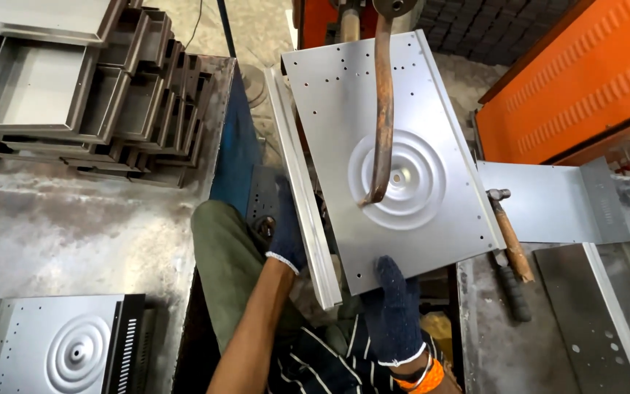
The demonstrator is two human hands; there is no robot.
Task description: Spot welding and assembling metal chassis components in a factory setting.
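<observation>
Centrally, a large flat grey sheet-metal panel with a pressed round dished ring pattern lies tilted under a curved copper-coloured welding arm, whose tip touches the rings. Both hands wear dark knitted gloves: the left hand grips the panel's folded left edge, the right hand clasps its near edge, while a small wooden-handled hammer rests on the counter just beside.

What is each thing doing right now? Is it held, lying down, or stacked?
Grey sheet-metal panel with round stamped rings: held tilted under the bent copper rod.
Bent copper rod: tip on the panel's rings.
Left hand in dark glove: grip on the panel's left flange.
Right hand in dark glove: holding the panel's near edge.
Wooden-handled hammer: lying flat.
Grey metal trays: stacked.
</observation>
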